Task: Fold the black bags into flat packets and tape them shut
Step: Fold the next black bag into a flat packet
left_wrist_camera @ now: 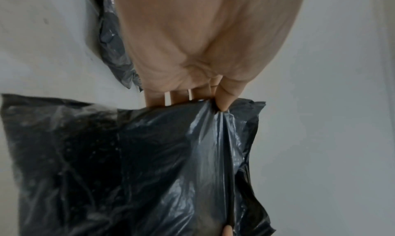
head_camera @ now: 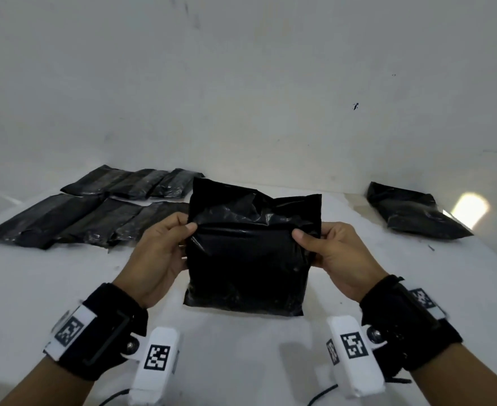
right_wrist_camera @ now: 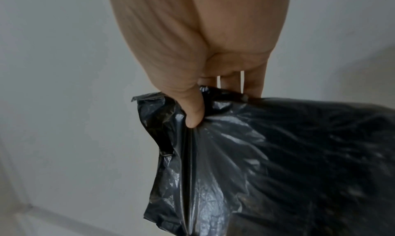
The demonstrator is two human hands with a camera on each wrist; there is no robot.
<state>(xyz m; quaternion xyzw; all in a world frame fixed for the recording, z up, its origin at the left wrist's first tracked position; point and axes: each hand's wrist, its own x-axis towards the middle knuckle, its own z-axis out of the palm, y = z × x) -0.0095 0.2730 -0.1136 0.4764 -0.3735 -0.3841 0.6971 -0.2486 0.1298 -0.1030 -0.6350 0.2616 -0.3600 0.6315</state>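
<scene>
I hold a filled black plastic bag [head_camera: 250, 253] upright above the white table, its loose top edge standing up behind my thumbs. My left hand [head_camera: 165, 247] pinches its left edge, thumb in front and fingers behind. My right hand [head_camera: 329, 250] pinches the right edge the same way. In the left wrist view the thumb [left_wrist_camera: 224, 101] digs into the crinkled bag [left_wrist_camera: 128, 163]. In the right wrist view the thumb [right_wrist_camera: 193, 111] presses a fold of the bag [right_wrist_camera: 278, 155].
Several flat black packets [head_camera: 89, 212] lie in two rows at the left back of the white table [head_camera: 241, 361]. One more black bag [head_camera: 414, 212] lies at the right back near the table's edge. A white wall stands close behind.
</scene>
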